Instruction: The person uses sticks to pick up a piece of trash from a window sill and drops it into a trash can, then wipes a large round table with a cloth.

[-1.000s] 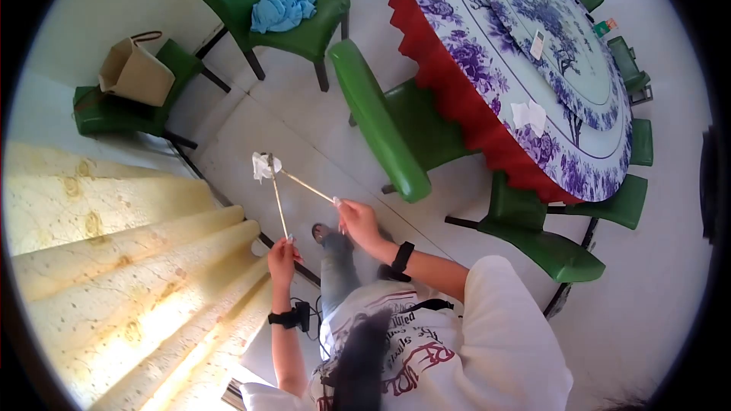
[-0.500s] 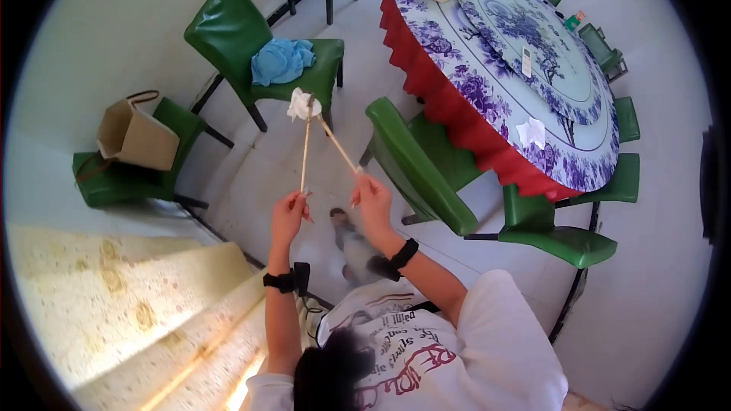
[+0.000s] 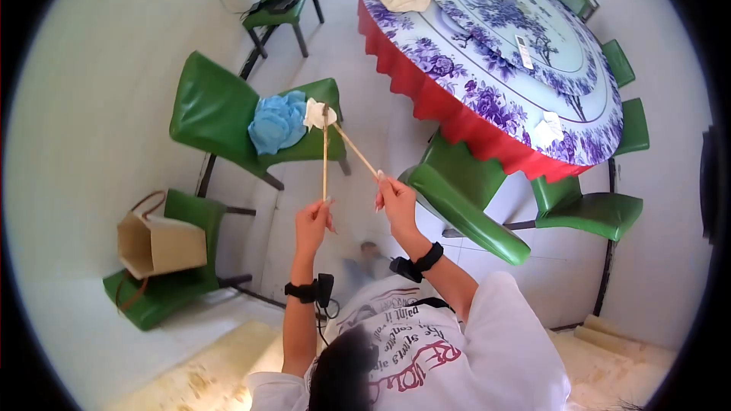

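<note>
Wall-side green chair (image 3: 196,211) bears an open bag (image 3: 177,247); hands (image 3: 312,226) (image 3: 398,204) hold two sticks (image 3: 325,164) (image 3: 356,148)

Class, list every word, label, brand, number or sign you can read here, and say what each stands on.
"RE": large red letters on the white shirt; the red letters after it are unclear.
Smaller dark shirt print: seemingly "paint it" and "concrete"; the rest is too blurred.
White handheld device on the table: marks too small to read.

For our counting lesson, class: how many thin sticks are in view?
2: one stick in the left hand, another stick in the right hand, their far ends at a crumpled white piece.
</note>
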Demonstrator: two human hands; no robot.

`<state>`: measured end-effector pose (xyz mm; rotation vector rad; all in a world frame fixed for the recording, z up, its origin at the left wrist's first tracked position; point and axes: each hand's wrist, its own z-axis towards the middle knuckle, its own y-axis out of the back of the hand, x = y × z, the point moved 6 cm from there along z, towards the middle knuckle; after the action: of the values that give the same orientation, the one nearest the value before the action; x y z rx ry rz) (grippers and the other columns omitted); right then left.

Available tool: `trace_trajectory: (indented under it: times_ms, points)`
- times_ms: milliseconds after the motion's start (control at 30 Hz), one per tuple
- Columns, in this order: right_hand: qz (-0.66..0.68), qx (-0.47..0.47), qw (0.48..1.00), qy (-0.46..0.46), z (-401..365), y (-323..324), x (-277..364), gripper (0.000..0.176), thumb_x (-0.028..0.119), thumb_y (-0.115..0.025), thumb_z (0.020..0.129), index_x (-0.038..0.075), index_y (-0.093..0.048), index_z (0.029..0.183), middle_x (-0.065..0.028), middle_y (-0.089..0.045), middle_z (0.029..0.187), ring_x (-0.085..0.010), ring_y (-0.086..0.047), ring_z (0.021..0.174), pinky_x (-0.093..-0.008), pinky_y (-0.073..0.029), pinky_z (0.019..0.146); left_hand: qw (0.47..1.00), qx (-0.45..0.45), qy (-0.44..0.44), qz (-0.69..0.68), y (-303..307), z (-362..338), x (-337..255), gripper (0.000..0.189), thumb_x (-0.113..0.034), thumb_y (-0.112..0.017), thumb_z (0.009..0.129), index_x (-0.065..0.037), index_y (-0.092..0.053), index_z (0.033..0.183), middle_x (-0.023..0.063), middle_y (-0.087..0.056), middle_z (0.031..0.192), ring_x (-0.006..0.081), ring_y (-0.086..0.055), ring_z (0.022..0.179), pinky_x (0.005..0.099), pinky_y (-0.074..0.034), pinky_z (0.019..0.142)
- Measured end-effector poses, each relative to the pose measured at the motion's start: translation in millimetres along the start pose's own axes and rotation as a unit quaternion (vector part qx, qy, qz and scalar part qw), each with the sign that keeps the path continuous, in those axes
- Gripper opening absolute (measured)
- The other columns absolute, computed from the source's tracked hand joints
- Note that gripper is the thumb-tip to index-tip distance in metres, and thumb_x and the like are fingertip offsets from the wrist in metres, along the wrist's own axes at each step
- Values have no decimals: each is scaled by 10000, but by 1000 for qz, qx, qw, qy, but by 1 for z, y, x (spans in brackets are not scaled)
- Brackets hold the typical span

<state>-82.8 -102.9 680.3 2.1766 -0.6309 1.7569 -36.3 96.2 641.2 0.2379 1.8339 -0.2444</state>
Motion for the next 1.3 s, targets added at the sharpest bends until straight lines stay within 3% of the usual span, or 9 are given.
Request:
trace_trajectory:
  times_ms: [100,267,500,1300]
  points:
    - [46,-34,998,-8,16,-19,3,336,264,-540,935,-57,-638,944,10,-473,539,-68,-442,478,-206,-365,470,999,38,18,-9,9,35,-9,247,-173,-528,928,25,-660,991,-12,-496,559,70,-486,470,219,-402,453]
    - [58,-122,991,-1,48,-37,8,350,278,-552,930,-60,-630,975,7,-468,532,-75,-447,480,-210,-368,464,990,142,14,-18,11,105,-24,243,-165,-514,933,16,-660,1004,-16,-484,564,69,-477,471,219,-401,449]
    - [114,-231,966,22,69,-49,51,335,267,-546,935,-57,-625,967,-1,-488,535,-73,-454,478,-209,-361,457,963,271,-13,-1,-16,157,-91,247,-137,-481,937,16,-654,1023,-21,-467,556,65,-456,463,214,-390,440]
    - [204,-430,870,127,150,10,105,322,254,-521,946,-41,-651,956,13,-507,539,-49,-480,469,-195,-391,450,882,458,-37,107,-158,279,-162,256,-158,-493,943,19,-647,1045,-22,-438,527,45,-393,436,203,-342,415]
